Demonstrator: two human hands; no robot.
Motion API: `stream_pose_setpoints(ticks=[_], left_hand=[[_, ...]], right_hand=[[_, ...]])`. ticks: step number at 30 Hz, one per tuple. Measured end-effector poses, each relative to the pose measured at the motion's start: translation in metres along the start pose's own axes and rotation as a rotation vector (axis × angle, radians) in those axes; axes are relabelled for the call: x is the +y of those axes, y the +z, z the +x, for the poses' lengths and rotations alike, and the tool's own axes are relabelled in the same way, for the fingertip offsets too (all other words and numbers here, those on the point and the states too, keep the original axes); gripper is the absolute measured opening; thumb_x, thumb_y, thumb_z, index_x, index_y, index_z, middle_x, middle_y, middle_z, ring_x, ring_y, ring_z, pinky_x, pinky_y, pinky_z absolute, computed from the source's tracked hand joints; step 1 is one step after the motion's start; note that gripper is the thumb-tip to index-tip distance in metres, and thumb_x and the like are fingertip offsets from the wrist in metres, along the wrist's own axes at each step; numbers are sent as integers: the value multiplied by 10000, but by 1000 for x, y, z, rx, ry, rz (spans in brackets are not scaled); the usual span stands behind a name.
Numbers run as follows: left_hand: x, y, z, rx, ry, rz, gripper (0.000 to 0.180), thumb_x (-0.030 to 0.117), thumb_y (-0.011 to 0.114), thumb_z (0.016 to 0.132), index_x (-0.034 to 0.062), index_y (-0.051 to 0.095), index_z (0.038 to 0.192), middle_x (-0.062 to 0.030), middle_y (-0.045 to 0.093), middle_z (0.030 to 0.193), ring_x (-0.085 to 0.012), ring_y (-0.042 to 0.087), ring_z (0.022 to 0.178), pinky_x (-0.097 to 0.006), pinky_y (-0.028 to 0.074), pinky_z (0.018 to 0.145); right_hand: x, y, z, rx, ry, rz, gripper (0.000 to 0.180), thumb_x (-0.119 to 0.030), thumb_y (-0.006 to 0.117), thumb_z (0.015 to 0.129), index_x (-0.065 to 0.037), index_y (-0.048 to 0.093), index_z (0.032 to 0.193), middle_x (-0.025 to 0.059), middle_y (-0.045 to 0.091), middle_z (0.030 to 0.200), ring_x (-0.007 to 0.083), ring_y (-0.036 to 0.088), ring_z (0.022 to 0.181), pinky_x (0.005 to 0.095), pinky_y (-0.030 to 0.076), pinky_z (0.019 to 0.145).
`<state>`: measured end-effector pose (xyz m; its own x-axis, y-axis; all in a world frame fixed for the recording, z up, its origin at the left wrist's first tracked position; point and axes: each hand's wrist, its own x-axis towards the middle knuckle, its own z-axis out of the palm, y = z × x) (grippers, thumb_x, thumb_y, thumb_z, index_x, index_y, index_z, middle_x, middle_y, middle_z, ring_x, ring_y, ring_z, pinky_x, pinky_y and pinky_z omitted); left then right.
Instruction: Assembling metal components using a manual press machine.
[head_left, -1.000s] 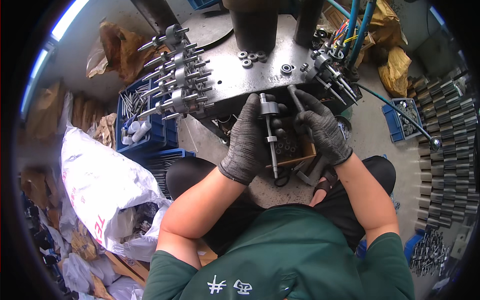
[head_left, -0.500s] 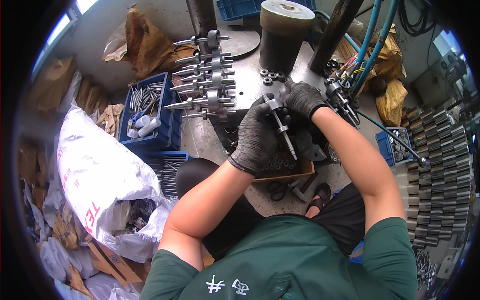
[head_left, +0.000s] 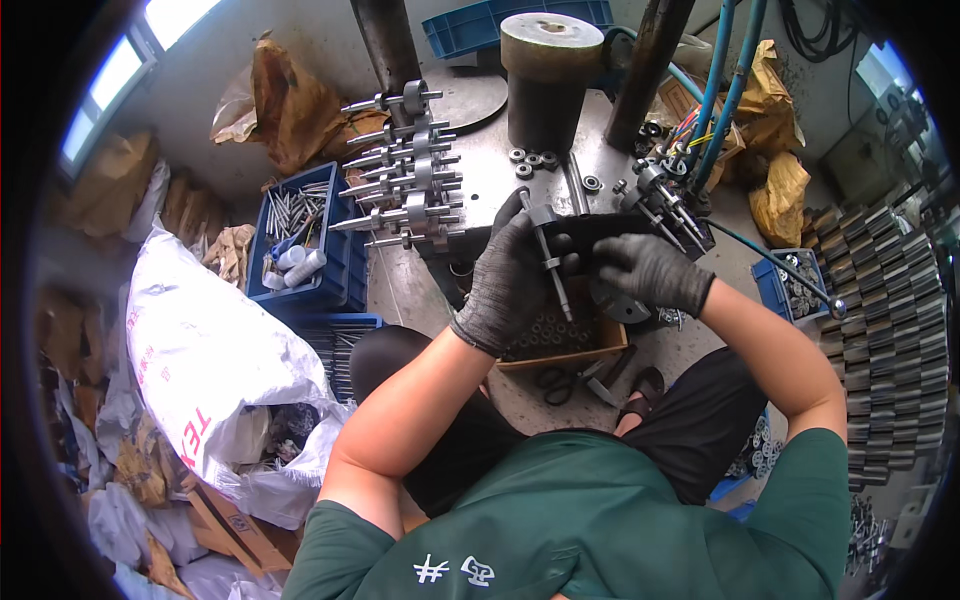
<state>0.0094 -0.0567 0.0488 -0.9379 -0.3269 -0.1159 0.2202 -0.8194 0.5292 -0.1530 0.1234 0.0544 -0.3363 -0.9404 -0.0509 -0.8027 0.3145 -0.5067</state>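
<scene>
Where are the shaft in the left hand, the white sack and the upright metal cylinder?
Held shaft (head_left: 552,263): head view, on its small collar.
White sack (head_left: 220,345): head view, on its outer side.
Metal cylinder (head_left: 545,105): head view, on its dark body.

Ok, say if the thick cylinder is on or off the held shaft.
On: the shaft in the left hand sticks out at both ends of the thick cylinder.

- A grey metal bench (head_left: 487,177) bears everything below, save the last item.
- Along its left side, a row of shafts (head_left: 418,165) with thick collars.
- Toward the rear, an upright thick cylinder (head_left: 545,100).
- Before it, clustered bearings (head_left: 524,170).
- Beside them, a slim bar (head_left: 576,185), then a lone bearing (head_left: 592,184).
- On the floor (head_left: 388,290), black-handled scissors (head_left: 556,397).
</scene>
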Motion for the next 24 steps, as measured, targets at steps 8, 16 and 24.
stream_pose_setpoints(ticks=[8,16,24], left_hand=[[-16,-19,3,-85,195,498,546,221,792,893,57,541,1349,-88,647,1168,-180,647,1035,-344,571,846],[85,46,-2,-238,784,1512,642,-7,840,739,74,586,1322,-67,656,1238,-200,624,1156,-371,512,1010],[194,2,71,-75,936,1954,473,-93,710,742,105,683,1171,-123,708,983,-285,689,888,-362,554,845]], right_hand=[[21,32,-73,-370,-26,-61,484,-349,617,936,-55,619,1319,214,690,1112,395,670,1041,457,542,926],[19,24,-79,-361,-87,-137,504,-391,631,911,-89,633,1315,188,686,1101,371,677,1026,467,545,903],[12,24,-75,-393,-122,-151,550,-438,620,902,-111,622,1345,172,687,1169,348,675,1081,475,540,928]])
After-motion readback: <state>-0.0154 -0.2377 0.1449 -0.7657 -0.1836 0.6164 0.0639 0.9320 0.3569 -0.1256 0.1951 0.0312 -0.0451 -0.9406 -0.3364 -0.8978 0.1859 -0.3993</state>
